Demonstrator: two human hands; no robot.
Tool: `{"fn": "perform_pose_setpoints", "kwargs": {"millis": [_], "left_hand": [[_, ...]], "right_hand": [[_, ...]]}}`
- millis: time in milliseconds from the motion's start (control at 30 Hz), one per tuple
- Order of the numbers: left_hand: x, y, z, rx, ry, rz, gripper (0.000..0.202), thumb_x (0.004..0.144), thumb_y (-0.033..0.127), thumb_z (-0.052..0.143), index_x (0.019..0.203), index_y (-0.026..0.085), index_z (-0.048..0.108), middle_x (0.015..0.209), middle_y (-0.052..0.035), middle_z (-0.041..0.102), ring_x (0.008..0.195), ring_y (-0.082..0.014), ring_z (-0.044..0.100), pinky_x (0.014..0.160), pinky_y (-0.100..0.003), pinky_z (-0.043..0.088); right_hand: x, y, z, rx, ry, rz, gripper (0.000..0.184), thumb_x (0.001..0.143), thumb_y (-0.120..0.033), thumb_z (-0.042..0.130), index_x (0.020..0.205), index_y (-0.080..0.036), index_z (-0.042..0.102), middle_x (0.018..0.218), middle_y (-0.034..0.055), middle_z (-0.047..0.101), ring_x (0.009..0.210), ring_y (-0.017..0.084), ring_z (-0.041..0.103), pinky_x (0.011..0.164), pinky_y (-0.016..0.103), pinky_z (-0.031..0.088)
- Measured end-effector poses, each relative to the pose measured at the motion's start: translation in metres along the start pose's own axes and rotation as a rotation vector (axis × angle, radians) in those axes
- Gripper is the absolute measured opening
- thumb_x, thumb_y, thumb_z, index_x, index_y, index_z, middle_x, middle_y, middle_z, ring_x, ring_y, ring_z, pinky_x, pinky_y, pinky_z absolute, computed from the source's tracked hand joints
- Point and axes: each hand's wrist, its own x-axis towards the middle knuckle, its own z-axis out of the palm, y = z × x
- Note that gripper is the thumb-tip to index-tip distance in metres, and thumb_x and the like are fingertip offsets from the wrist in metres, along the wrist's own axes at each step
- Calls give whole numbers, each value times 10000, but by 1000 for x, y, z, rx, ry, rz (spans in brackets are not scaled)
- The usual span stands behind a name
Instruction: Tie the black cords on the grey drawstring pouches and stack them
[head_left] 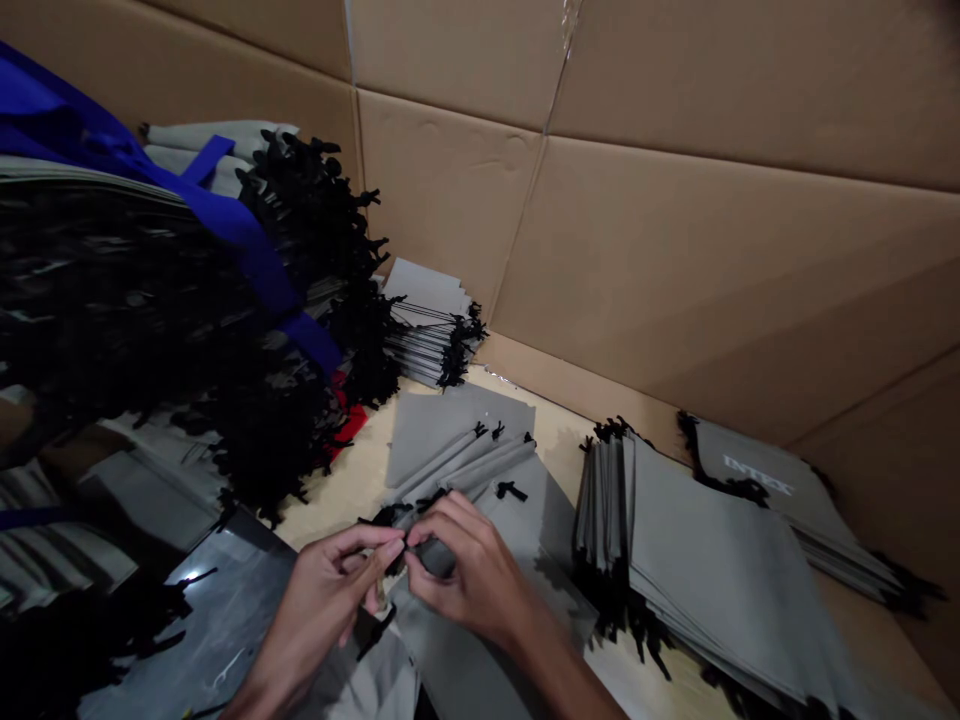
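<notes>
My left hand (326,595) and my right hand (476,575) meet over the work surface, fingertips pinched together and almost touching. Between them is a bit of black cord (406,543), mostly covered by the fingers. Under and around both hands lie grey fabric drawstring bags (465,640), some flat, with knotted black cord ends sticking out. Just beyond my fingers, several rolled or folded grey bags (469,465) lie side by side, a black knot at each tip. A loose cord end (377,630) hangs below my left fingers.
To the right stands a stack of grey bags (705,560), with another stack printed INTEX (757,470) behind it. A big bundle with black cord ends (150,300), tied by a blue strap (247,240), fills the left. Cardboard walls (712,260) rise behind a smaller stack (427,320).
</notes>
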Motion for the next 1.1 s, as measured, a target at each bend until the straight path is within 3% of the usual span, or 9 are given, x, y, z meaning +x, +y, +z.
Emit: {"fn": "perform_pose_setpoints", "kwargs": {"millis": [233, 433, 500, 600, 700, 933, 1100], "left_hand": [[-1, -2, 1, 47, -19, 21, 781, 641, 818, 811, 979, 114, 840, 454, 33, 602, 313, -53, 332, 349, -182, 229], [-6, 8, -4, 92, -37, 22, 742, 649, 791, 805, 978, 128, 852, 459, 33, 592, 341, -76, 352, 331, -188, 280], [-10, 12, -11, 126, -32, 100, 611, 707, 710, 819, 971, 160, 863, 523, 16, 634, 392, -106, 432, 339, -194, 336], [-15, 16, -21, 226, 7, 383, 319, 851, 512, 793, 957, 221, 871, 750, -18, 734, 569, -142, 612, 474, -196, 497], [-18, 18, -26, 375, -12, 583, 190, 963, 362, 697, 1017, 265, 851, 885, -7, 742, 664, -132, 670, 545, -168, 517], [-10, 22, -23, 579, -110, 702, 229, 1041, 251, 567, 1164, 292, 755, 985, 25, 766, 781, -121, 743, 641, -149, 534], [-5, 28, -21, 556, -194, 726, 130, 1029, 258, 612, 1044, 272, 741, 957, 21, 754, 698, -117, 693, 591, -173, 507]], "right_hand": [[0, -4, 4, -44, -28, 7, 179, 877, -119, 625, 993, -250, 583, 954, 24, 668, 931, 222, 615, 855, 330, 515], [3, -7, 3, 2, -9, -5, 206, 848, -97, 597, 981, -252, 570, 938, 22, 663, 902, 219, 617, 825, 324, 507], [4, -7, 2, 20, 10, -6, 219, 839, -88, 600, 978, -253, 568, 931, 18, 654, 894, 213, 615, 828, 316, 509], [4, -7, -1, 49, 21, -19, 247, 822, -72, 615, 983, -254, 569, 937, 15, 652, 899, 207, 615, 829, 304, 509], [2, -5, -1, 67, 36, -47, 274, 824, -68, 632, 1021, -252, 582, 948, 16, 663, 895, 205, 611, 828, 305, 503], [-1, -2, -2, 90, 69, -96, 337, 838, -62, 642, 1112, -253, 595, 995, 29, 691, 906, 203, 623, 836, 320, 517], [-1, -4, -6, 82, 77, -109, 343, 846, -54, 636, 1116, -259, 586, 991, 28, 703, 901, 201, 626, 826, 321, 527]]}}
